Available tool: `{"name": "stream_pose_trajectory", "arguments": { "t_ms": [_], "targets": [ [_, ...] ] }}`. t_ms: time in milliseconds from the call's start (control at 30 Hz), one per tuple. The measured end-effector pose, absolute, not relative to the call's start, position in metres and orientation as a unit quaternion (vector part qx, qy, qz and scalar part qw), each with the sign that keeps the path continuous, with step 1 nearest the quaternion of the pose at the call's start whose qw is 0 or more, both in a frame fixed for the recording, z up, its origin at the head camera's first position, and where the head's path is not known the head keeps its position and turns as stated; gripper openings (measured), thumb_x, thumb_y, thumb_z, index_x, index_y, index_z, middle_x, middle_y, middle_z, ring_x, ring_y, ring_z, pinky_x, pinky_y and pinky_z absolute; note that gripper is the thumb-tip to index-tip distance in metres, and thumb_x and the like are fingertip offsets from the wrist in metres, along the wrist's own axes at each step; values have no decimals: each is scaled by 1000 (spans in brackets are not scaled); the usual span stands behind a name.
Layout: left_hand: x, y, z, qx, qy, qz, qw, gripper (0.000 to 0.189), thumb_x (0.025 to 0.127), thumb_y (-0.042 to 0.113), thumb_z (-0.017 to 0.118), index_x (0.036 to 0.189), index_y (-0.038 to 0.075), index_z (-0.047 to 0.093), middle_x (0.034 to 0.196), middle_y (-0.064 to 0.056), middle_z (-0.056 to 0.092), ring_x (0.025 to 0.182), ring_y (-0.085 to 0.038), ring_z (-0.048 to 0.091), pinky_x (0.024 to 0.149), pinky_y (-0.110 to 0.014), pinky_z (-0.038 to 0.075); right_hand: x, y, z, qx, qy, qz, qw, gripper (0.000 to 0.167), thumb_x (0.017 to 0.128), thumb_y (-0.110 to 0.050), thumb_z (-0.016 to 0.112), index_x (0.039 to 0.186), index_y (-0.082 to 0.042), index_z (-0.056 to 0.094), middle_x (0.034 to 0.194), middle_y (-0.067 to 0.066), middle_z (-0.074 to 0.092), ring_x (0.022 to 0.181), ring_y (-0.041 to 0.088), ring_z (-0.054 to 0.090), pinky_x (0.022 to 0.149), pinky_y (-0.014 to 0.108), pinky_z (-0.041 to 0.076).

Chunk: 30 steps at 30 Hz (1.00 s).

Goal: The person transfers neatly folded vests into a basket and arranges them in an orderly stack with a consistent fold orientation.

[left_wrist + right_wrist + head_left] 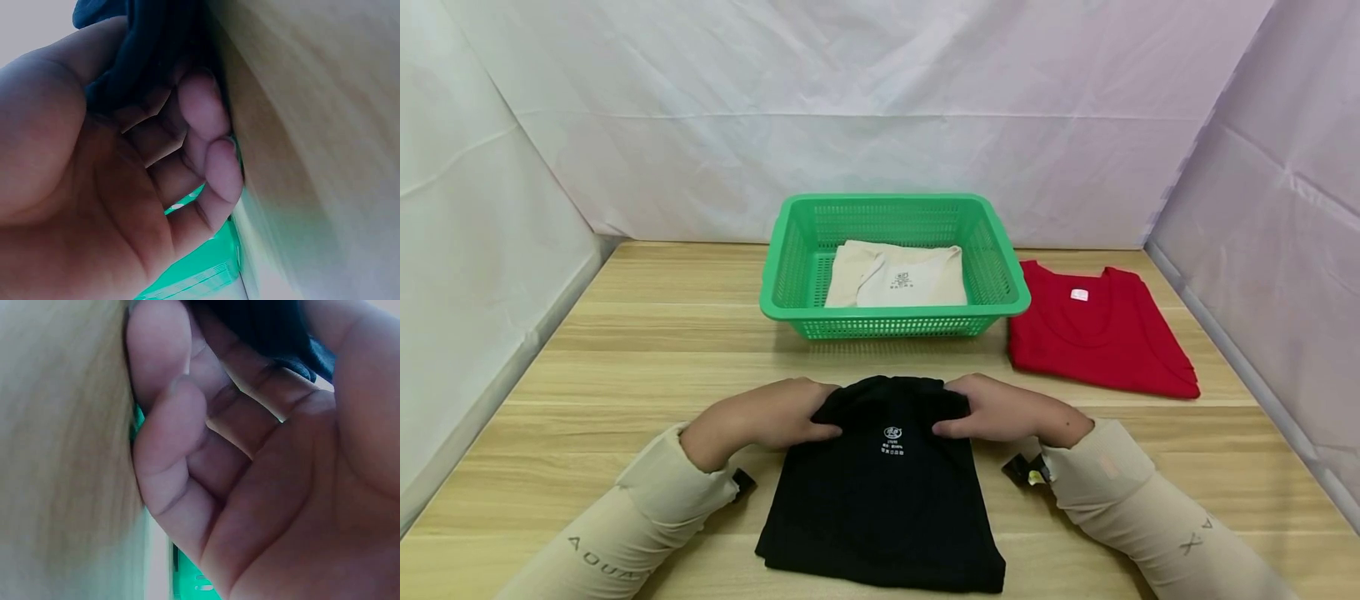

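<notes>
A folded black shirt (887, 500) with a small white print near its neckline lies on the table in front of me. My left hand (790, 412) grips its far left corner, thumb on top and fingers curled beneath. At the far right corner my right hand (996, 408) pinches the cloth the same way. Up close in the left wrist view, the dark cloth (147, 56) sits between thumb and fingers, with fingertips at the tabletop. The right wrist view shows the cloth (262, 331) likewise between thumb and curled fingers.
Beyond the shirt stands a green plastic basket (895, 323) holding a folded cream shirt (917, 275). A folded red shirt (1097, 342) lies right of the basket. White cloth walls (880, 117) bound the wooden table (685, 333) at the back and sides.
</notes>
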<state>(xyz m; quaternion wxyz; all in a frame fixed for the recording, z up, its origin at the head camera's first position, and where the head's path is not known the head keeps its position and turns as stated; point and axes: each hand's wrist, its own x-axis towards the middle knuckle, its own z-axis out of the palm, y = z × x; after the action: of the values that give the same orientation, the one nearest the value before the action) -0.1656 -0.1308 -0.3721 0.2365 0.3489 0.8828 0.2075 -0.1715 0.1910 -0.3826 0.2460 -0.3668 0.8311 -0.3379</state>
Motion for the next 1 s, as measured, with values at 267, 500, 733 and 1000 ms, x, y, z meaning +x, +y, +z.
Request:
{"name": "stream_pose_trajectory", "arguments": {
  "t_ms": [267, 500, 733, 1000],
  "targets": [
    [-164, -130, -371, 353, 879, 213, 239, 9, 98, 25, 64, 104, 21, 58, 80, 12, 57, 74, -6, 55, 74, -27, 48, -167, 192, -381, -349, 821, -336, 303, 25, 89, -31, 76, 103, -14, 65, 78, -10, 64, 67, 5, 60, 74, 24, 53],
    [-162, -131, -370, 353, 879, 221, 234, 13, 102, 24, 58, 107, 16, 49, 75, 7, 50, 69, -7, 52, 69, -27, 47, -159, 192, -377, -288, 808, -354, 374, 22, 89, -24, 76, 98, -12, 61, 70, -3, 68, 55, 17, 68, 59, 25, 53],
    [-163, -131, -369, 328, 879, 246, 243, 18, 103, 23, 56, 117, 15, 49, 88, 6, 61, 79, -9, 56, 79, -30, 48, -158, 193, -375, -288, 807, -354, 374, 11, 98, -19, 62, 102, -9, 59, 78, 0, 66, 55, 18, 68, 56, 30, 56],
    [-163, -131, -368, 328, 871, 251, 265, 53, 90, 28, 75, 132, 14, 45, 99, 7, 65, 86, -7, 61, 83, -31, 50, -157, 190, -372, -280, 796, -364, 395, 16, 102, -20, 56, 99, -6, 63, 63, 10, 70, 55, 23, 69, 54, 32, 56]
  ]
}}
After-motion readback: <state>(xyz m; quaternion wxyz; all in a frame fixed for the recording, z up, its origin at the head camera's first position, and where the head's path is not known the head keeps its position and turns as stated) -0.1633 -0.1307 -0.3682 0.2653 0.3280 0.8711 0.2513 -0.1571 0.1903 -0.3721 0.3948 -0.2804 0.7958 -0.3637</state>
